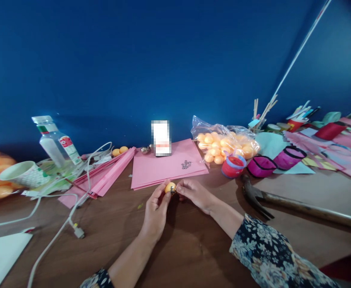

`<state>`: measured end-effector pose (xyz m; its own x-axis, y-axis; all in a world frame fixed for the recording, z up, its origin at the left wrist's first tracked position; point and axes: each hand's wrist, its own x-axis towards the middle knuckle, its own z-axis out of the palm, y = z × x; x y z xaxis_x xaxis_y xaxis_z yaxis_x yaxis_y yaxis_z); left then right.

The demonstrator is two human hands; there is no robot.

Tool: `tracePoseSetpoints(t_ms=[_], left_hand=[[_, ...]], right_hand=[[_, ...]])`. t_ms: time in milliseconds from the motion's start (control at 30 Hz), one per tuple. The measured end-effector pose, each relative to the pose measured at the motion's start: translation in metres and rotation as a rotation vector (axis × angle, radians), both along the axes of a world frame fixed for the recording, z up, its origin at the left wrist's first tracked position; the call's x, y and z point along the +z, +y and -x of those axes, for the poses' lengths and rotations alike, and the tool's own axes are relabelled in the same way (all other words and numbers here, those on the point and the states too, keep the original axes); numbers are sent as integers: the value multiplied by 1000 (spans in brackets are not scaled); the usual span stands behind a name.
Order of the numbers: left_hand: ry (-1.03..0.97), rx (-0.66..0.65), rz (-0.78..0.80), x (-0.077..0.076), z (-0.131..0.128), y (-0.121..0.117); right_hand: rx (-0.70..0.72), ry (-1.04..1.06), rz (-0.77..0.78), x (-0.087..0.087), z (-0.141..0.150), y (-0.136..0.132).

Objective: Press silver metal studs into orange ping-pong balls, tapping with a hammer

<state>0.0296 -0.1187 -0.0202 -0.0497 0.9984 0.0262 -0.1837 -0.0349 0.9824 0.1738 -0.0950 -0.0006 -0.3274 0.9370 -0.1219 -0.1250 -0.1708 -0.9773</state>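
Between my hands, just above the brown table, is a small orange ball (170, 187) with a dark and shiny patch on its near side. My left hand (158, 203) pinches the ball between thumb and fingers from the left. On the other side my right hand (193, 193) has thumb and fingers pressed together close against the ball; what sits between those fingertips is too small to make out. Just beyond lie stacked pink sheets (163, 174), carrying a little cluster of small metal rings (186, 164).
A pixelated upright phone-like shape (161, 138) stands behind the sheets. To the right are a bag of orange balls (217, 146), a red-and-blue tub (233, 166), magenta cups (262, 166) and a hammer (283, 200). Leftward lie a white cable (59, 236), a bottle (57, 146) and a paper cup (28, 175).
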Motion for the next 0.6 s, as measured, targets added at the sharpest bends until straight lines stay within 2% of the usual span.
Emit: tracePoseSetpoints(t_ms=[400, 600], left_hand=[[13, -50, 21, -5, 2, 1], [5, -34, 15, -5, 1, 1]], right_hand=[[8, -6, 6, -2, 0, 2], [19, -21, 29, -4, 0, 5]])
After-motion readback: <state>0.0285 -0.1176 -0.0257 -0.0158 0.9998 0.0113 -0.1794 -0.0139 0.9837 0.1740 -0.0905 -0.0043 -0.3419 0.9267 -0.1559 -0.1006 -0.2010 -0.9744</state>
